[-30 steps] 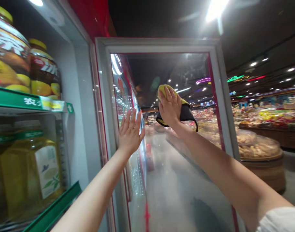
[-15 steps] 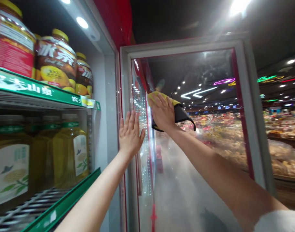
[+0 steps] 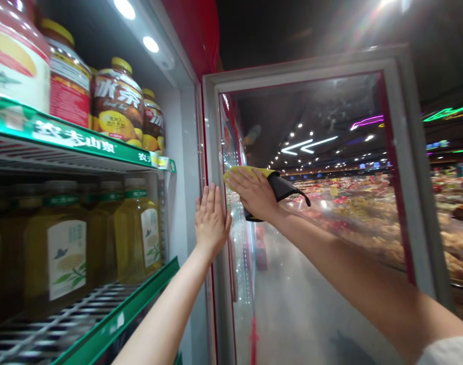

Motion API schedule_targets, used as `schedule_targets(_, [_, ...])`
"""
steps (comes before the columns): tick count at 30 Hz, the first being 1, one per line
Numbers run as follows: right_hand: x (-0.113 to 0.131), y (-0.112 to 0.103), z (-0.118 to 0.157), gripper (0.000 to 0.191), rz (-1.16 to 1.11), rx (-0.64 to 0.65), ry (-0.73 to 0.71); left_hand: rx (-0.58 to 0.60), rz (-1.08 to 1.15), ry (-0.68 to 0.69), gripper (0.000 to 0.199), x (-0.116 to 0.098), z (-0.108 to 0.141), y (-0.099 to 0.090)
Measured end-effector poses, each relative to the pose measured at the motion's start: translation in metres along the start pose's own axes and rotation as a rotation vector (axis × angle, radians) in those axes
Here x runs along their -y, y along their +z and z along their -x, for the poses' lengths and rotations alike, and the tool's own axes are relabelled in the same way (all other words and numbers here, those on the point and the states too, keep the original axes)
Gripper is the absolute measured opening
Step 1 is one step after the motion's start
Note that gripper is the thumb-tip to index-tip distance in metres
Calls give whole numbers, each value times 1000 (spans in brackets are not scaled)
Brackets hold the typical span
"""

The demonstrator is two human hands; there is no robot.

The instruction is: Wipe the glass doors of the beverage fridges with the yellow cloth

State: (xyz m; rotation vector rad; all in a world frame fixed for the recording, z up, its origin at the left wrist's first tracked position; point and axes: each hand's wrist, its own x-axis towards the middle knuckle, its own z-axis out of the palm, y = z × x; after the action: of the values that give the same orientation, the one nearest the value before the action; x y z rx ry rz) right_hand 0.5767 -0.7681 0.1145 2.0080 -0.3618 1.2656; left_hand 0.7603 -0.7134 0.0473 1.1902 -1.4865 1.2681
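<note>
A glass door (image 3: 322,243) with a grey frame stands open beside a lit drinks fridge. My right hand (image 3: 256,195) lies flat over a yellow and dark grey cloth (image 3: 284,187), pressing it to the glass near the door's left side. One corner of the cloth hangs out to the right of the hand. Flat against the door's left frame edge, my left hand (image 3: 211,220) has its fingers stretched upward and holds nothing.
Iced tea bottles (image 3: 117,106) stand on the upper fridge shelf, behind a green label strip (image 3: 83,139). Bottles of yellowish drink (image 3: 134,238) fill the shelf below. Through the glass show a pale floor, heaped goods and ceiling lights.
My right hand and the cloth have moved down and slightly left across the glass. My left hand stays at the door frame. The view has shifted, showing more of the fridge.
</note>
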Motion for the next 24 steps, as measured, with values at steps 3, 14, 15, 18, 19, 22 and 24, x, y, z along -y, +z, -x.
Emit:
schedule_targets(3, [-11,-8,14,51,-75,22,-157,9,-4,17,73,2,12,-3])
schedule_targets(14, [10,9,-11,50,-80,-9,-56,23,-14,34,73,10,17,-3])
schedule_targets(15, [8,6,-4,49,-101,22,-119,22,-8,35,73,10,17,-3])
schedule_targets(18, [-7,-6,4,46,-146,41,-185,27,9,34,72,9,18,-3])
schedule_targets(19, [-10,-9,1,45,-142,11,-139,29,13,30,72,9,19,-3])
schedule_targets(22, [-6,-8,-9,46,-102,-76,27,32,20,19,71,7,20,-3])
schedule_targets(24, [6,-1,-6,47,-96,-61,23,34,21,23,71,7,21,-4])
